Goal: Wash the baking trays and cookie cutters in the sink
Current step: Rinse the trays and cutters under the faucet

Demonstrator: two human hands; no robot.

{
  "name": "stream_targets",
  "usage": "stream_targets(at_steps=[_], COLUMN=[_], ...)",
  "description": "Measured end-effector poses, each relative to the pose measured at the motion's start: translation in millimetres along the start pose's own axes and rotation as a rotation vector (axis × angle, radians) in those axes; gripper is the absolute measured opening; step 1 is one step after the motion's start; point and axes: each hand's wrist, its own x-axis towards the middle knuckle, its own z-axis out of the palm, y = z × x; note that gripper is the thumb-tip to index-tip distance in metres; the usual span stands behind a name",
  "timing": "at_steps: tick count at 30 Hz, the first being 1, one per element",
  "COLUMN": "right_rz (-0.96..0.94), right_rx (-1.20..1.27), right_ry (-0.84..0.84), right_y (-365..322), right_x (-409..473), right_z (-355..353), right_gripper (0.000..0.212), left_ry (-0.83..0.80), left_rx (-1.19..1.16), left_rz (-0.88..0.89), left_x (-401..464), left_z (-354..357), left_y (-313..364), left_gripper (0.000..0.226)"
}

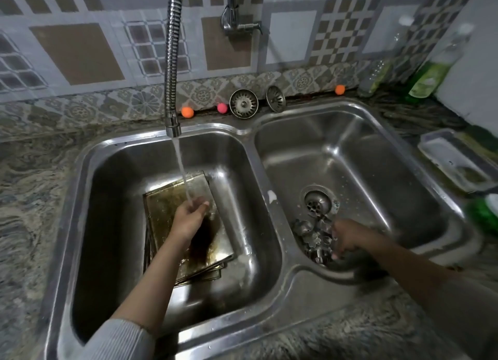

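the left hand (190,215) cups under the water from the tap (172,63), grip loose and holding nothing, right above the baking trays (167,211) stacked flat to get wet, while the right hand (347,235), blurry so i cannot tell its grip, reaches down to the cookie cutters (312,235) in the bowl right of the tap.

The left hand (190,215) is held forward on a bare forearm (159,273), a grey ribbed sleeve (118,340) being pushed back toward the elbow. Its fingers are loosely curled, thumb uppermost, and nothing can be seen gripped within them. The right hand (347,237) is extended lower and to the other side, on a bare forearm (398,260). It is blurred; its fingers are pointed downward, and their closure cannot be determined.
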Motion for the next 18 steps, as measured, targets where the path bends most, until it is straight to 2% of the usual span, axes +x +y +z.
stream_targets(at_steps=[5, 7, 10, 12, 15, 16, 18], right_rz=[-0.008, 0.012, 0.057, 0.001, -0.283, -0.399, -0.560], right_rx=[-0.066, -0.127, -0.257, -0.136, 0.239, 0.346, 0.493], right_ry=[-0.025, -0.012, 0.132, 0.342, 0.614, 0.640, 0.570], right_y=[-4, -8, -32, -61, -125, -149, -188], right_x=[2, 2, -10, -22, -44, -50, -48], right_z=[2, -3, -23, -38, -45, -41, -26], right_gripper=[0.031, 0.034, 0.030, 0.019, 0.010, 0.013, 0.021], left_ry=[0.003, 0.008, 0.000, 0.017, 0.085, 0.098, 0.141], left_rx=[0.010, -0.012, -0.103, -0.164, -0.169, -0.178, -0.128], left_rz=[-0.006, -0.010, -0.008, 0.017, 0.049, 0.049, 0.048], left_x=[0, 1, 0, -3, -9, -9, -9], left_z=[-7, -9, -10, -11, -17, -21, -29], left_y=[-4, -5, -5, -4, -4, -6, -12], left_gripper=[0.029, 0.028, 0.021, 0.011, 0.019, 0.020, 0.019])
